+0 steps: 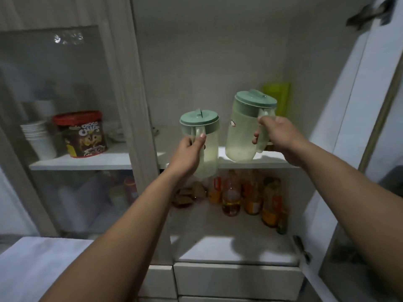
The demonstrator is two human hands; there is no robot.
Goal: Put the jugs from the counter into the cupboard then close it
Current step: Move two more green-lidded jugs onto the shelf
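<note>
Head view is showing both hands gripping jug handles: right hand (278, 136) is holding the tilted larger jug (244, 129) just over the shelf (272, 163), left hand (188, 152) is holding the upright smaller jug (207, 144) at its front edge.

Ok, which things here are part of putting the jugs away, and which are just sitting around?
Job: left jug, right jug, left hand, right hand, shelf, open door.
Lying about: chocolate tub, paper cups, bottles, green container.

Both jugs: frosted pale-green bodies, sage-green lids — smaller jug (207, 149), larger jug (244, 129). Cereal tub (84, 134) brown, red lid. Shelf (257, 163) white. Container at back (278, 94) lime green.
</note>
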